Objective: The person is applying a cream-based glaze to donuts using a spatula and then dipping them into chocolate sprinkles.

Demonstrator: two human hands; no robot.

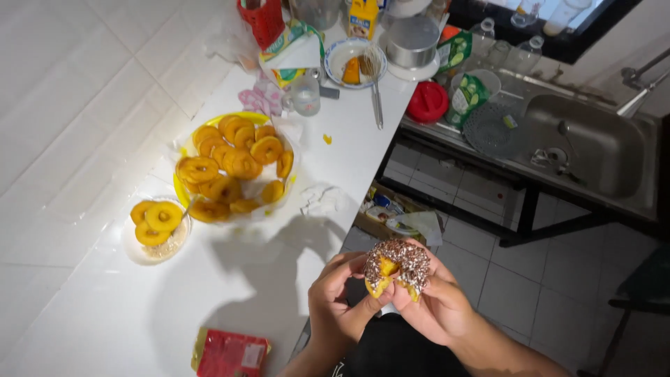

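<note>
A view from above, looking down at a person's two bare hands held together near the bottom centre, just off the edge of a white counter (230,279). Between them is a ring doughnut (396,269), golden underneath and coated on top with dark and white sprinkles. It is tilted, its sprinkled face turned up and slightly away from the person, the bare golden edge low and toward the left hand.

The left hand (336,293) comes in from the lower left, its fingers curled and its fingertips touching the doughnut's near left edge — a light pinch at the rim, not a full wrap. The right hand (436,307) cups the doughnut from below and from the right, fingers bent around its far side, and appears to carry most of it. Both hands touch the doughnut, so neither is nearer; the ring lies directly between them, above the dark clothing in the person's lap rather than over the counter.

Well apart, up and to the left on the counter, a yellow plate (183,197) under clear plastic is heaped with plain golden doughnuts (234,164). Just beside it, lower left, a small clear bowl (155,246) holds three more over pale crumbs. A red packet (230,354) lies at the counter's near edge, close to the left forearm. Further back stand a whisk (375,87) and a steel sink (593,143).
</note>
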